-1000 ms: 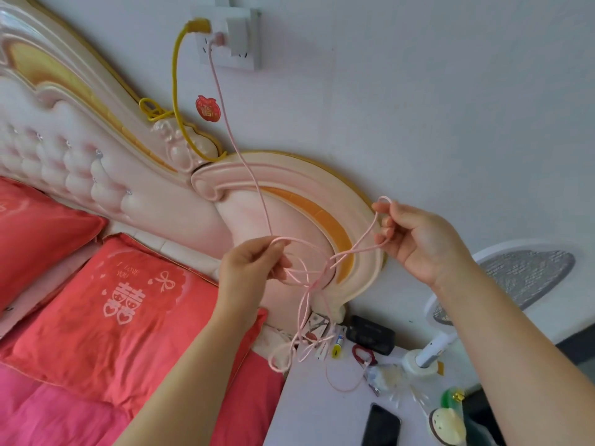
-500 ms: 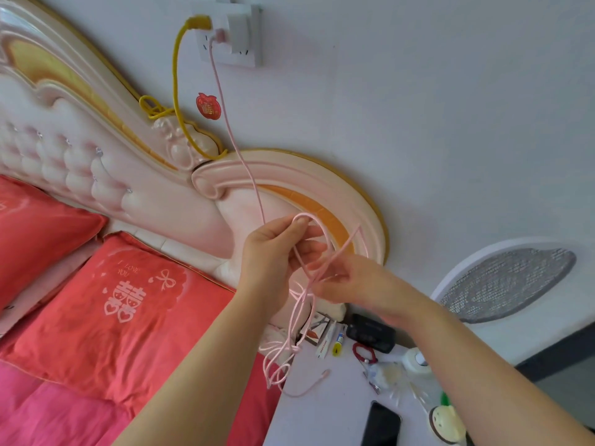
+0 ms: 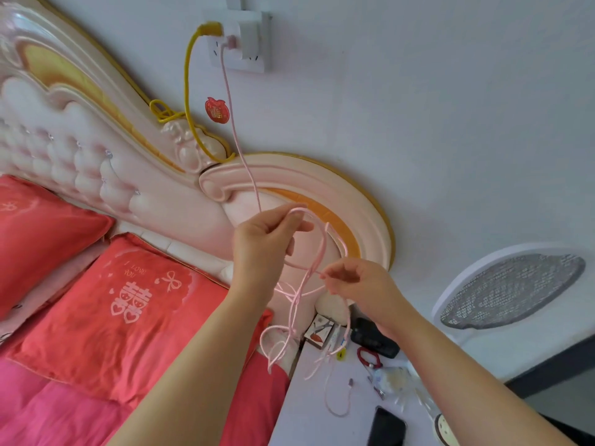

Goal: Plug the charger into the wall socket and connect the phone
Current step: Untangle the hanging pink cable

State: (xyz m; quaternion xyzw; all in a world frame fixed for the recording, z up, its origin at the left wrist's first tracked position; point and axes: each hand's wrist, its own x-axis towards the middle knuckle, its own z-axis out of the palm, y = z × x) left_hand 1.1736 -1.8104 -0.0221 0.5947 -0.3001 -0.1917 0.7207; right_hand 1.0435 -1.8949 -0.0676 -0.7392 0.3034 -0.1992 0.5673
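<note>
Left hand (image 3: 265, 243) raised, pinching a loop of pink cable (image 3: 240, 149); right hand (image 3: 355, 281) lower, pinching another strand — cable runs up to the charger (image 3: 231, 42) in the socket (image 3: 257, 61). Phone (image 3: 386, 426) on table (image 3: 302, 423) — cut off below.

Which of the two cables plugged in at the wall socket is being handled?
The pink cable: it runs down into loops pinched by the left hand and right hand. The yellow cable runs to the headboard, untouched.

place: home bedroom | evidence: tufted headboard (image 3: 96, 162), red pillows (image 3: 106, 310), bedside table (image 3: 309, 413)
</note>
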